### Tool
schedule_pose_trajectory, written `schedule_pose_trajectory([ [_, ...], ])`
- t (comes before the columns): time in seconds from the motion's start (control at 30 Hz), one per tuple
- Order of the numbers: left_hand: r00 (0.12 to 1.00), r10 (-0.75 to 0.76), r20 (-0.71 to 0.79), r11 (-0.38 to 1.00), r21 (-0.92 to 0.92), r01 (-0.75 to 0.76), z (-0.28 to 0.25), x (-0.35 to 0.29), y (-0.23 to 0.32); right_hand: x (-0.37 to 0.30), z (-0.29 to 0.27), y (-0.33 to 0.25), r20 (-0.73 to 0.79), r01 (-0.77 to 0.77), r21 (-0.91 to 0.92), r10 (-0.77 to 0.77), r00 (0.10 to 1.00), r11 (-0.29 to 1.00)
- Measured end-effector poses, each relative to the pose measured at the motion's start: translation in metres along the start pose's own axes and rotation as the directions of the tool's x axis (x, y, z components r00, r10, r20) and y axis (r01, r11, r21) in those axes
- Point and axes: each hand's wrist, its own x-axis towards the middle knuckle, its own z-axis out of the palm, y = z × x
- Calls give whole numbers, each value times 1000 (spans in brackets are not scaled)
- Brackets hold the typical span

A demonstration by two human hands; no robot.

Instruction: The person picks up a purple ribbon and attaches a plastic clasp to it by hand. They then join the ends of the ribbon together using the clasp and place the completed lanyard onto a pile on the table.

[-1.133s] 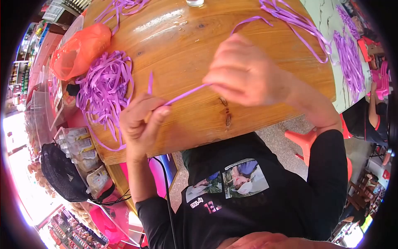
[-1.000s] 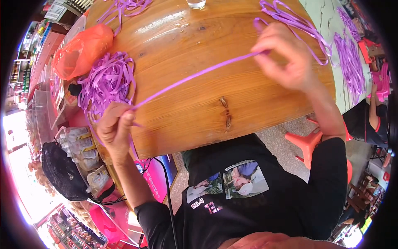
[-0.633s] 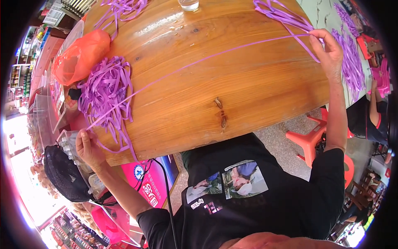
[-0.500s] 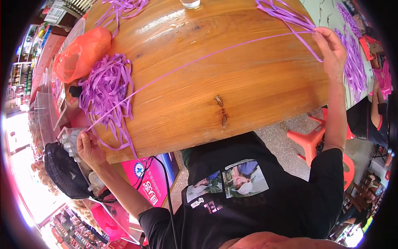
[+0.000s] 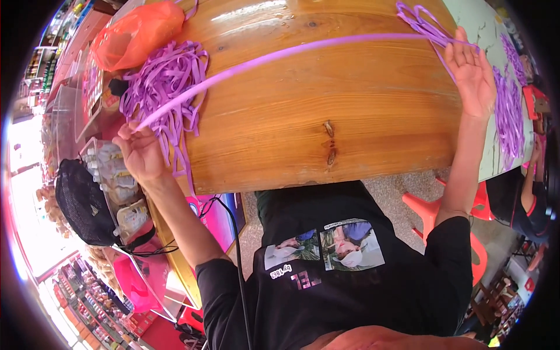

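A long flat purple ribbon [image 5: 274,53] spans the table between my raised hands, bowed slightly and blurred along its length. At the left table edge, my left hand [image 5: 143,154] pinches one end, palm up with the fingers curled. On the far right, my right hand [image 5: 471,81] has the other end running in between its fingers, palm toward me. Beside my left hand lies a tangled heap of purple ribbons [image 5: 160,87]. A smaller bunch of purple ribbons [image 5: 421,24] rests just beyond my right hand.
The wooden table [image 5: 280,128] fills the middle. An orange plastic bag [image 5: 137,36] sits behind the heap. At left are a black mesh bag [image 5: 84,204] and clear trays. More purple ribbons [image 5: 507,119] lie on a pale marbled surface at right, with a red stool [image 5: 429,213] below.
Both hands have turned palm up; the left rose, and the right shifted slightly right and lower. The ribbon, straight earlier, now bows upward and shows its wider face. The view has shifted too.
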Motion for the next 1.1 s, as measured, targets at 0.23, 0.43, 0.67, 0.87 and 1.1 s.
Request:
schedule_pose_trajectory([
  [0.23,964,-186,191,956,261,132,3,-11,-52,28,-29,-15,593,-339,387,50,803,857],
  [0.43,955,-279,101,896,385,222,52,-59,-99,9,-4,4,426,-25,-135,81,901,990],
  [0.67,870,-346,351,821,563,99,54,-76,-106,-20,44,48,690,390,-505,89,718,770],
  [0.87,779,-188,598,634,680,-369,53,-89,-118,-46,88,85,853,683,-504,183,488,528],
  [1.1,683,-106,723,583,602,-546,58,-97,-127,-81,107,111,771,468,-570,243,588,676],
])
